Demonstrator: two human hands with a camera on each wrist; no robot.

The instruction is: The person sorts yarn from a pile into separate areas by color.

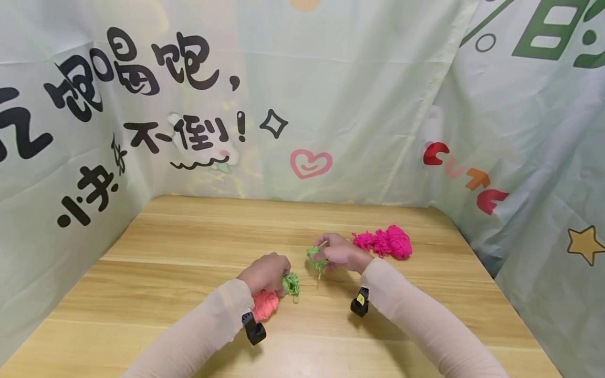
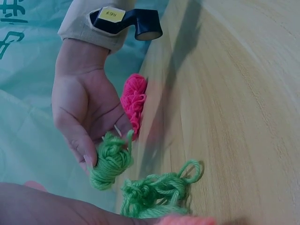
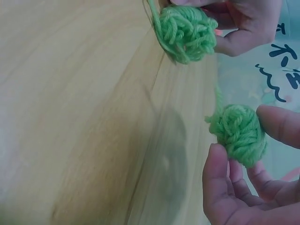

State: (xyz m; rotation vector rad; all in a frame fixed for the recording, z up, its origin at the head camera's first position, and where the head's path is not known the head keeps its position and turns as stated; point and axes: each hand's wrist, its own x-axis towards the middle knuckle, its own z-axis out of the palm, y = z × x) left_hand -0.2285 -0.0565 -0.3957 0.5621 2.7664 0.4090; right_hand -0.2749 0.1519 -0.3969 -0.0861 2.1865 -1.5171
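My right hand [image 1: 341, 251] pinches a small wound ball of green yarn [image 3: 240, 133] between thumb and fingertips, just above the table. To its left, my left hand [image 1: 266, 273] grips a looser, looped bundle of green yarn [image 3: 185, 35], low over the wood. A loop sticks out from that bundle in the left wrist view. Whether a strand joins the two green pieces, I cannot tell. Coral yarn [image 1: 266, 305] lies below my left hand, partly hidden by the hand and wrist.
Magenta yarn [image 1: 399, 242], part ball and part loose tangle, lies on the wooden table [image 1: 189, 231] beyond my right wrist. Printed cloth [image 1: 359, 105] hangs along the back and both sides. A black wrist mount [image 1: 254, 329] sits on each sleeve.
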